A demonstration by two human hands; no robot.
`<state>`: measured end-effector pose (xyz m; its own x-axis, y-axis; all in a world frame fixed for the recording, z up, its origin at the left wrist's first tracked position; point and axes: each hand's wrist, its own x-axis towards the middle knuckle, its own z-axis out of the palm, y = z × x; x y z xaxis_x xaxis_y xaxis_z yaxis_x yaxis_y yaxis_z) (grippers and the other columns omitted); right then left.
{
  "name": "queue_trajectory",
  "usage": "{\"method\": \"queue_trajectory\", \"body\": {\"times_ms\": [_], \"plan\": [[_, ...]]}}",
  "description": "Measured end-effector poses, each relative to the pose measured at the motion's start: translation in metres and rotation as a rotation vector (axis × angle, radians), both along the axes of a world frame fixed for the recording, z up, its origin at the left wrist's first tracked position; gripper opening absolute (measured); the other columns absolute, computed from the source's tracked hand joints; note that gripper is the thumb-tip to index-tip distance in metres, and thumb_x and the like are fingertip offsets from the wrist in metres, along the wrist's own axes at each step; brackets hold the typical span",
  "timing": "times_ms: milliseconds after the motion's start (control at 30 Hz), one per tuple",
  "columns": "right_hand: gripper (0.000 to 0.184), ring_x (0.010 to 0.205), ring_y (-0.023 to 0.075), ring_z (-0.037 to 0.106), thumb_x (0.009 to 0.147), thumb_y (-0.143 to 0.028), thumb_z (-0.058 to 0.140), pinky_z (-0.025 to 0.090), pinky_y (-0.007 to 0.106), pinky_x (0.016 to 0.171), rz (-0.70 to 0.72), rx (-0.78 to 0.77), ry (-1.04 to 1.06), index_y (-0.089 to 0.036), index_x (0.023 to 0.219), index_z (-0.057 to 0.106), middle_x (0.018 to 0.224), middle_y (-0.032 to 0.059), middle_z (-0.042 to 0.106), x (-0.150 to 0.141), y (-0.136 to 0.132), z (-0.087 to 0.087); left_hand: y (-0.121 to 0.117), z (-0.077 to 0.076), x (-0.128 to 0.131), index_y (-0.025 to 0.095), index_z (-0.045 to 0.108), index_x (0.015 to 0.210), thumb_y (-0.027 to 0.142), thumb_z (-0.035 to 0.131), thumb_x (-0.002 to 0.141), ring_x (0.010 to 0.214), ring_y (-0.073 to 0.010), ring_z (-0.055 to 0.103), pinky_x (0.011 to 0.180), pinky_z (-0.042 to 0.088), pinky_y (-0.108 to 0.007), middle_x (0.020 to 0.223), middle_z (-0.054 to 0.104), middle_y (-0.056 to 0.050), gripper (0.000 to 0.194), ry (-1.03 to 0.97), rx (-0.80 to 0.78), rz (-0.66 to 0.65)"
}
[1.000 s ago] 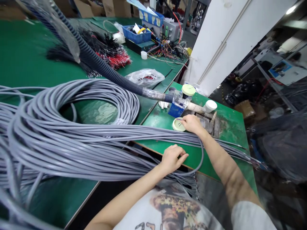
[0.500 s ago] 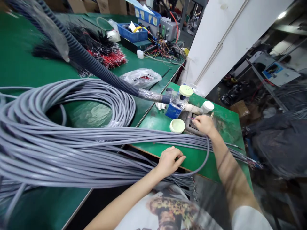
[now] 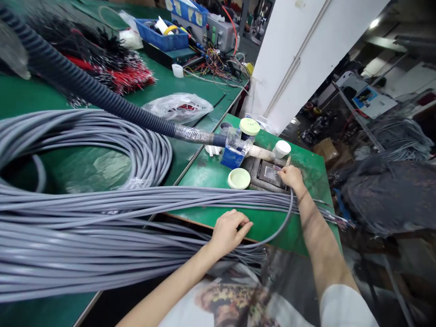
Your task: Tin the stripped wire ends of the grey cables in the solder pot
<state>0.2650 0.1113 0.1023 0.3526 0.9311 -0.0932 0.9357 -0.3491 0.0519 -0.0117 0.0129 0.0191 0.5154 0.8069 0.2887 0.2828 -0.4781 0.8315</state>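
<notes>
My right hand (image 3: 290, 176) is closed on the end of a grey cable (image 3: 291, 206), whose thin stripped wires (image 3: 277, 168) point left over the solder pot (image 3: 257, 185). The pot's square of silvery metal (image 3: 270, 172) shows beside my fingertips. From that hand the cable bends down and back under the bench edge toward the other cables. My left hand (image 3: 230, 231) rests near the front edge, fingers loosely bent and thumb apart, with nothing visible in it. Just beyond it runs a bundle of grey cables (image 3: 204, 196) across the green bench.
A pale green dish (image 3: 239, 179), a lidded jar (image 3: 250, 126) and a white tub (image 3: 282, 149) stand around the pot. A ribbed hose (image 3: 136, 116) slants over the bench to it. Coiled cable (image 3: 150, 136) lies left, a plastic bag (image 3: 180, 108) behind.
My right hand has shifted slightly right with the cable end, uncovering more of the pot's silvery surface. My left hand keeps its pose. The whole view has swung a little right.
</notes>
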Motion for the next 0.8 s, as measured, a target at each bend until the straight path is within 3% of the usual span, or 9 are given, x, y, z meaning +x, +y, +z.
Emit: {"method": "queue_trajectory", "body": {"times_ms": [267,467,633,800], "plan": [[0.028,0.092,0.0243,0.066,0.084,-0.034,0.054,0.045,0.029,0.077,-0.019,-0.032,-0.022,-0.017,0.088,0.075,0.093,0.0146,0.073,0.009,0.01,-0.018,0.0,-0.001,0.0,0.019,0.06,0.073,0.03,0.054,0.089,0.068,-0.0155,0.055,0.066,0.042,-0.027,0.068,0.063,-0.002,0.02,0.011,0.006,-0.002],[0.031,0.084,0.0227,0.066,0.084,-0.035,0.052,0.043,0.026,0.069,0.062,0.013,0.018,-0.015,0.082,0.075,0.085,0.0134,0.073,0.003,0.0,0.005,0.0,-0.001,0.0,0.02,0.06,0.073,0.03,0.053,0.089,0.067,-0.0157,0.055,0.065,0.041,-0.028,0.068,0.063,-0.002,0.021,0.014,0.018,-0.002],[0.035,0.067,0.0154,0.06,0.087,-0.039,0.048,0.038,0.023,0.061,0.25,0.06,0.125,-0.017,0.079,0.074,0.071,0.0038,0.07,-0.034,-0.007,0.031,0.001,-0.002,0.001,0.02,0.06,0.074,0.031,0.053,0.089,0.068,-0.0156,0.055,0.065,0.041,-0.028,0.068,0.063,-0.002,0.021,0.021,0.013,-0.008],[0.032,0.071,0.0148,0.06,0.088,-0.038,0.049,0.037,0.022,0.062,0.415,0.04,0.168,-0.018,0.081,0.073,0.077,0.003,0.07,-0.086,0.004,0.028,0.0,-0.003,0.001,0.02,0.06,0.075,0.032,0.054,0.089,0.068,-0.0159,0.056,0.066,0.041,-0.028,0.068,0.063,-0.002,0.02,0.035,0.02,-0.002]]}}
